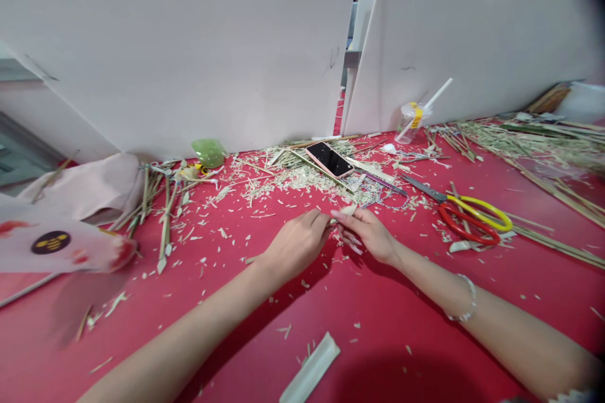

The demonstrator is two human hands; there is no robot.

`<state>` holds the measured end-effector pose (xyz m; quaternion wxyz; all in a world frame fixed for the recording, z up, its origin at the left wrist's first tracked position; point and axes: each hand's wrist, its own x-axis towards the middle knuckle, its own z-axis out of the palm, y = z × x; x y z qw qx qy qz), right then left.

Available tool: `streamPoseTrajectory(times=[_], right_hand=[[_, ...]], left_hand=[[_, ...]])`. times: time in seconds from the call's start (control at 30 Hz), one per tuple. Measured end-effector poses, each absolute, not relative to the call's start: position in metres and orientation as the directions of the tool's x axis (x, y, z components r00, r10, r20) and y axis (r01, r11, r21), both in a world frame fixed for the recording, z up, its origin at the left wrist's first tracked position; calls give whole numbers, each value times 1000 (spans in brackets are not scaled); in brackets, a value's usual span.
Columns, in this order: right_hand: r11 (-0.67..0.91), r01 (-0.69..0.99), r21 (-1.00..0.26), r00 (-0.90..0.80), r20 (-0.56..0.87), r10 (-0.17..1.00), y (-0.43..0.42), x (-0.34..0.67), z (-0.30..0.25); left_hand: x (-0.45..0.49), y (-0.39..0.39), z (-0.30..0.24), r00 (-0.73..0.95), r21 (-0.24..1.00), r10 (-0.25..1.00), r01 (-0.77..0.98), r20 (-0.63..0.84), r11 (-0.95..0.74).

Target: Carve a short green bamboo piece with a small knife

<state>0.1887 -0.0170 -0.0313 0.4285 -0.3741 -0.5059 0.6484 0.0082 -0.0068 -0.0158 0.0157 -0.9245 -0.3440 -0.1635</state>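
Observation:
My left hand (300, 239) is closed in a pinch, its fingertips meeting those of my right hand above the red table. My right hand (366, 233) pinches a small pale strip of dried plant (348, 210), with its lower fingers loosely curled. What lies between the left fingertips is mostly hidden, though a thin stalk end (251, 259) shows by the left wrist; I cannot tell whether it is held. Just beyond the hands lies a pink-cased phone (329, 159) among pale shavings (293, 182). Scissors with red and yellow handles (467, 214) rest to the right.
Bundled stalks (165, 227) and a printed cup (61, 236) are on the left. A clear cup with a straw (411, 123) stands by the white boards (189, 56) at the back. Long stalks (539, 157) cover the right side. A pale folded strip (309, 370) lies in front.

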Motion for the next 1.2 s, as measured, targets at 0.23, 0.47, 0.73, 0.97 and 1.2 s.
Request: streamPoseTrajectory(times=[0.23,0.47,0.73,0.97,1.2], right_hand=[[-114,-222,-968,-329,-36,944,-14,190,-33],[-86,-196,-977,-330,-17,944,-14,192,-32],[-34,-150,-988,-286,11,958,-12,195,-35],[-72,-161,-984,-330,-15,944,-14,193,-32],[-9,-145,-989,-311,37,950,-15,195,-25]], left_hand=[[12,-12,3,618,601,733,480,284,-639],[10,-3,1,539,975,833,222,-127,5],[12,-5,4,491,962,829,174,-270,210],[14,-12,0,406,843,900,419,159,-338],[14,-16,2,439,629,810,516,389,-581]])
